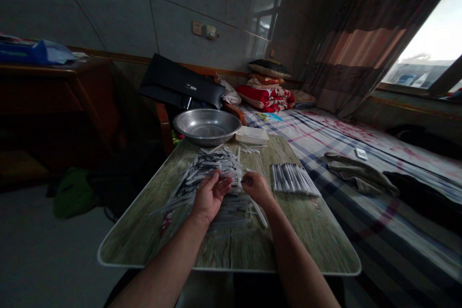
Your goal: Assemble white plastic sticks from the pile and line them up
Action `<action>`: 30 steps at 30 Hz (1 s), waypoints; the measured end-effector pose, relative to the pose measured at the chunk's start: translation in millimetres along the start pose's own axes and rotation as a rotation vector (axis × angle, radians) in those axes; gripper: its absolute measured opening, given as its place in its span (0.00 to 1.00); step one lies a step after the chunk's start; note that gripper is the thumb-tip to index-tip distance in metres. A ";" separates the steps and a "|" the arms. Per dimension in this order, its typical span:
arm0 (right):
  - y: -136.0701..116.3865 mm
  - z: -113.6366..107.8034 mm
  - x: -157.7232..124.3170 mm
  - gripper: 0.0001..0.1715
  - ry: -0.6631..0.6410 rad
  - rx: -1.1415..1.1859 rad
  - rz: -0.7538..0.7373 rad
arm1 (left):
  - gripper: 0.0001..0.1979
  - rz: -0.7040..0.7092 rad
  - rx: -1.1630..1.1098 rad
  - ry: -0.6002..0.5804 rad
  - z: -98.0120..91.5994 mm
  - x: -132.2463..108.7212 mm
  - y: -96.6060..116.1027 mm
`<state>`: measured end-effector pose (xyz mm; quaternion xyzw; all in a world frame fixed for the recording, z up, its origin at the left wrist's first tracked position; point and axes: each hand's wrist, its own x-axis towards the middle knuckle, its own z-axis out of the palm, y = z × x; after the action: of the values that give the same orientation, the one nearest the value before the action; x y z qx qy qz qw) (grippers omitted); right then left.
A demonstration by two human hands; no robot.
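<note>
My left hand is turned palm up over the table, its fingers curled round what looks like a thin, clear pen barrel. Close by on the right, my right hand pinches a small dark piece, perhaps a pen cap; its exact kind is hard to make out. Beneath and beyond both hands spreads a loose pile of white and dark pen parts. To the right of my right hand lies a neat row of pens with dark ends pointing away from me. A single white pen rests near my right wrist.
At the table's far end stand a wide metal basin and a shallow white box, with several loose pieces before the box. A bed with a checked sheet adjoins the right side. A black case leans behind the basin.
</note>
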<state>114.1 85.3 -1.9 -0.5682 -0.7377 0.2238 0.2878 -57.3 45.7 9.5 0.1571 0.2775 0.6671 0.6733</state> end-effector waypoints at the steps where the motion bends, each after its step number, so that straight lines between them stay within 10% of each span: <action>1: 2.2 2.0 1.1 0.05 0.028 0.182 0.004 | 0.06 0.008 0.024 -0.002 0.0 -0.2 -0.6; 8: -7.1 10.7 -1.0 0.11 -0.009 0.872 0.008 | 0.14 0.115 0.214 0.006 0.7 -1.0 -7.0; 30: -2.0 15.8 -4.0 0.09 0.092 0.768 -0.042 | 0.16 0.088 0.245 0.052 -2.0 2.5 -10.8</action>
<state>102.7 80.8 -12.9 -0.4131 -0.5982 0.4519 0.5170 -49.8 47.2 1.2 0.2329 0.3673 0.6608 0.6118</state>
